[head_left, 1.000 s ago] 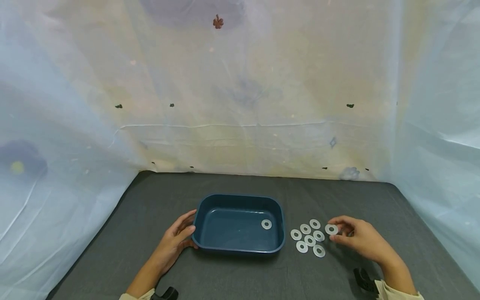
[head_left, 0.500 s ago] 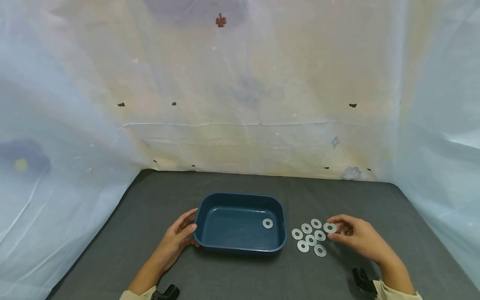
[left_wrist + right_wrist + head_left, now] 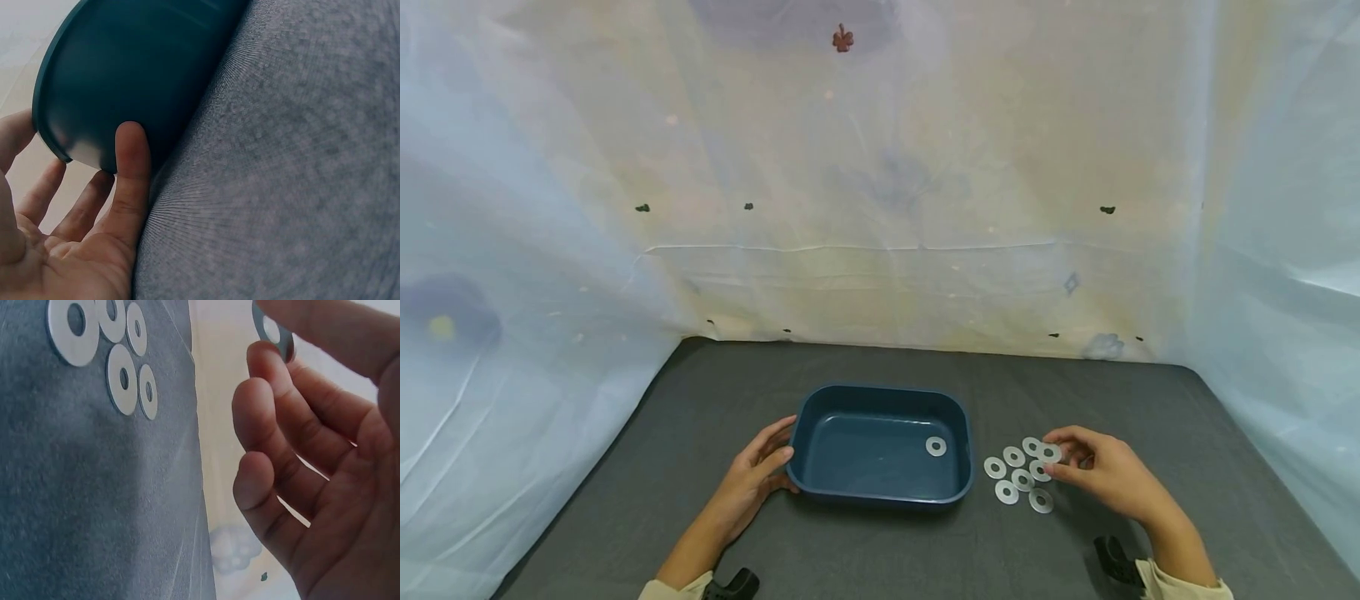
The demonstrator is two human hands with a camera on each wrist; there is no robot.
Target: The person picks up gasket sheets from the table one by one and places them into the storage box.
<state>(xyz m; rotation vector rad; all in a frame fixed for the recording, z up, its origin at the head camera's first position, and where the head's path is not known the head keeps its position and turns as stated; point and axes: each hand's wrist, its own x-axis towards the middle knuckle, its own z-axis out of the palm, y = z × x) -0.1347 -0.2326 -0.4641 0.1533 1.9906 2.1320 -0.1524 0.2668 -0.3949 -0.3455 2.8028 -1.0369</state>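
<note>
Head view: left hand (image 3: 752, 477) rests against the left wall of the blue tray (image 3: 880, 493), fingers straight. Right hand (image 3: 1101, 475) pinches a washer (image 3: 1049, 453) just right of the tray, above the loose washers (image 3: 1015, 479) on the table (image 3: 865, 550); one washer inside the tray (image 3: 936, 446)

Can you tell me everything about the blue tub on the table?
The tub is dark teal-blue and looks like smooth plastic. It is a shallow rectangle with rounded corners and a thin rim, standing upright and open on the grey cloth table. One flat silver washer with a hole in the middle lies inside, near its right wall. The left hand rests against its left end, the thumb pressed on the outer wall. More washers lie just outside, to its right, not touching it.
</note>
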